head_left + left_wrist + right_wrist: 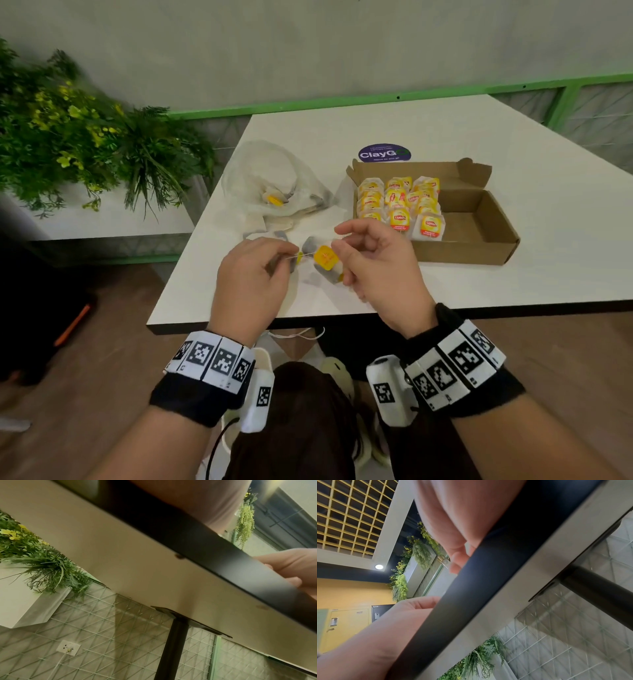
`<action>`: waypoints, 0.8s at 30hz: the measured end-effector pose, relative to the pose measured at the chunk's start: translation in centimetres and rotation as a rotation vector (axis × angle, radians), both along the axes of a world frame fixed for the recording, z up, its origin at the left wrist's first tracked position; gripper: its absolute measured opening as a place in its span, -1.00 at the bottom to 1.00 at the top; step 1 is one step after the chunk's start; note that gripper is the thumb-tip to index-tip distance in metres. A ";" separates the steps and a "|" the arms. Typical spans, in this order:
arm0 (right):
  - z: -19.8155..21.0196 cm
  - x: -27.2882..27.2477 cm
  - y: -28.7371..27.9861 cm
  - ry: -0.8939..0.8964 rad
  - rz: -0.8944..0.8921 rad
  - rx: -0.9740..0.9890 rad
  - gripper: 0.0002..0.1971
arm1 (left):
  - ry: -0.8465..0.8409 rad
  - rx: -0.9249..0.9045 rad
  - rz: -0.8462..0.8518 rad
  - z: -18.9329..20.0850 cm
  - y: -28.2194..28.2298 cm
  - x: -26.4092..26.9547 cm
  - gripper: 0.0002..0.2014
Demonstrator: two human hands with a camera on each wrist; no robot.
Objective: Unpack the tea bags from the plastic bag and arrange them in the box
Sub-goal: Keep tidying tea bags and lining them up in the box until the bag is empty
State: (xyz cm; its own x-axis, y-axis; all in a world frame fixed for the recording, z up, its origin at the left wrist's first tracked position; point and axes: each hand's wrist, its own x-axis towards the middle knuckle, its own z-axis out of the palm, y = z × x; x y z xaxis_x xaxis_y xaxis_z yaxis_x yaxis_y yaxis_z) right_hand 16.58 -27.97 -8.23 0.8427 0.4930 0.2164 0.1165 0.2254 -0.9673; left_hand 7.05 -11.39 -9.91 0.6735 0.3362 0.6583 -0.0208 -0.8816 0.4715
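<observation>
While we look down from the head view, our left hand (251, 274) pinches a thin white string (306, 255) with curled fingers. It runs sideways, left to right, to our right hand (375, 263), whose thumb and finger pinch the other end. Between our hands hangs a tea bag (323, 262), grey with a yellow tag, just above the white table (513, 274). Left and behind lies the plastic bag (274, 185). Right sits the box (479, 233), holding rows of tea bags.
</observation>
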 end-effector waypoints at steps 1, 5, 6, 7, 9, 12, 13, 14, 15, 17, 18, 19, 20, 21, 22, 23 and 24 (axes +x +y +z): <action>0.0 0.0 0.0 -0.005 -0.007 -0.005 -0.85 | -0.002 -0.011 -0.004 -0.1 0.1 0.0 -0.84; -0.3 0.0 0.0 0.005 -0.015 -0.026 -0.82 | -0.047 -0.216 -0.029 0.0 0.2 -0.2 -0.69; -0.4 0.1 0.0 0.006 -0.008 -0.033 -0.83 | -0.054 -0.285 -0.028 0.2 0.3 -0.3 -0.67; -0.5 0.1 0.0 -0.001 0.000 -0.043 -0.85 | -0.054 -0.334 -0.029 0.3 0.3 -0.3 -0.66; -0.6 0.1 0.0 -0.022 0.006 -0.065 -0.89 | -0.033 -0.362 -0.037 0.6 0.2 -0.3 -0.64; -0.7 0.2 0.1 -0.042 -0.009 -0.046 -0.90 | -0.004 -0.370 -0.031 0.8 0.2 0.0 -0.63; -0.7 0.3 0.2 -0.055 -0.011 -0.038 -0.90 | 0.000 -0.385 -0.027 0.9 0.3 0.1 -0.64; -0.8 0.3 0.2 -0.069 -0.011 -0.034 -0.89 | 0.008 -0.391 -0.030 1.0 0.3 0.2 -0.67; -0.8 0.3 0.1 -0.085 -0.011 -0.035 -0.89 | 0.021 -0.370 -0.036 1.1 0.2 0.2 -0.69; -0.8 0.2 0.1 -0.114 -0.005 -0.038 -0.90 | 0.067 -0.219 -0.054 1.5 -0.2 0.0 -0.69; -0.7 0.2 0.0 -0.124 -0.002 -0.037 -0.91 | 0.090 -0.114 -0.075 1.6 -0.6 -0.3 -0.65; -0.6 0.2 -0.1 -0.133 0.001 -0.038 -0.92 | 0.105 -0.025 -0.105 1.6 -0.8 -0.5 -0.62; -0.5 0.1 -0.1 -0.145 0.003 -0.041 -0.94 | 0.112 0.034 -0.133 1.7 -1.1 -0.6 -0.58; -0.5 0.1 -0.2 -0.156 0.006 -0.047 -0.94 | 0.116 0.065 -0.156 1.7 -1.2 -0.7 -0.55; -0.4 0.1 -0.3 -0.167 0.009 -0.053 -0.94 | 0.125 0.073 -0.170 1.7 -1.2 -0.6 -0.50; -0.5 0.2 -0.3 -0.172 0.013 -0.056 -0.94 | 0.140 0.065 -0.180 1.7 -1.2 -0.6 -0.46; -0.5 0.2 -0.3 -0.173 0.018 -0.058 -0.94 | 0.160 0.047 -0.188 1.7 -1.1 -0.5 -0.43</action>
